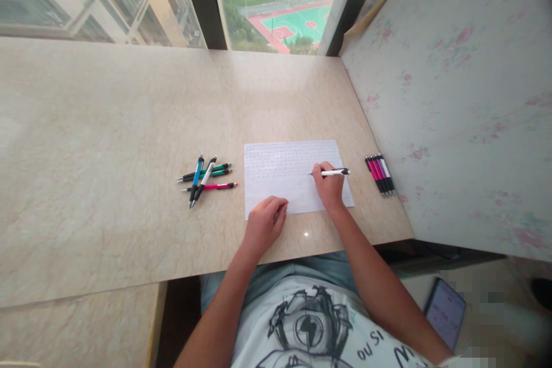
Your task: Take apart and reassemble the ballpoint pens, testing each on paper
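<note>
A sheet of white paper [276,184] lies on the pale marble-look counter, its upper part covered with rows of small handwriting. In my right hand [330,187] is a white pen [334,172] with black ends, pinched near its tip, which meets the sheet at the right end of the lower lines. My left hand [265,221] rests on the sheet's lower left edge, fingers curled in and thumb close to the index finger, with nothing seen in it. Left of the paper lie several pens in a crossed heap: a blue pen [196,178], a white one, a pink one and green ones.
A tidy row of pink and white pens [379,175] lies on the right, beside the flowered wall [457,115]. Windows stand behind the counter [107,155]. A phone [446,310] is low on the right, below the counter's front edge.
</note>
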`<state>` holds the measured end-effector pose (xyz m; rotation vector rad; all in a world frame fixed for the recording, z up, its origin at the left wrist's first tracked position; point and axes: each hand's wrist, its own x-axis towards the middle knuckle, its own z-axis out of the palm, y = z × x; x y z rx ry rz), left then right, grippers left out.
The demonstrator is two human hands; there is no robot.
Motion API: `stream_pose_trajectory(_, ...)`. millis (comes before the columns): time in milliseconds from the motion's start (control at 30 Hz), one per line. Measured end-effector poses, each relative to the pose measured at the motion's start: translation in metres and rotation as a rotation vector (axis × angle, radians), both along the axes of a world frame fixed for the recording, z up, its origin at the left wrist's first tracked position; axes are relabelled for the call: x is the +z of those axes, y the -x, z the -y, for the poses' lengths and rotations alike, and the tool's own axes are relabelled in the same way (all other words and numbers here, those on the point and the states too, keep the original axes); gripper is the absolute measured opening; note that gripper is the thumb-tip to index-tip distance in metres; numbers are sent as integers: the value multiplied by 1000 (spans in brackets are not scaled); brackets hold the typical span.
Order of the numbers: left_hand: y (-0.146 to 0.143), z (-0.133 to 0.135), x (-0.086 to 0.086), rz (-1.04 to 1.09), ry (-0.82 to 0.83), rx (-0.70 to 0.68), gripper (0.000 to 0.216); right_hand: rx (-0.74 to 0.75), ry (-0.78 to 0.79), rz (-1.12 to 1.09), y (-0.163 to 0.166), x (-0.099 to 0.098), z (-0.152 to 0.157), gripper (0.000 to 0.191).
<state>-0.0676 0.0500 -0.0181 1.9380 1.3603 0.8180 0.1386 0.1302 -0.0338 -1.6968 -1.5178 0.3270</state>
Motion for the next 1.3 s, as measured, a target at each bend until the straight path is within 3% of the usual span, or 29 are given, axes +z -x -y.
stream_pose_trajectory(133, 0, 0, 0, -5, -2, 1, 15, -42, 18, -278, -4, 2, 0, 35)
stream_pose_trajectory(367, 0, 0, 0, 4, -2, 3, 15, 9, 29, -624, -7, 5, 3, 34)
stream_pose_trajectory(733, 1, -1, -1, -14, 8, 8, 15, 20, -12, -617, -11, 1, 0, 32)
stream_pose_trajectory(833, 1, -1, -1, -18, 7, 2, 15, 40, -19, -711, -14, 1, -3, 28)
stream_pose_trajectory(867, 1, -1, -2, -18, 7, 1, 16, 47, -12, -767, -15, 2, -4, 31)
stream_pose_trajectory(1067, 1, -2, 0, -19, 5, 8, 15, 54, 80, -1001, -12, 16, 4, 96)
stream_pose_trajectory(1300, 0, -2, 3, -10, -4, 16, 15, 129, 236, -1006, 9, 28, 32, 120)
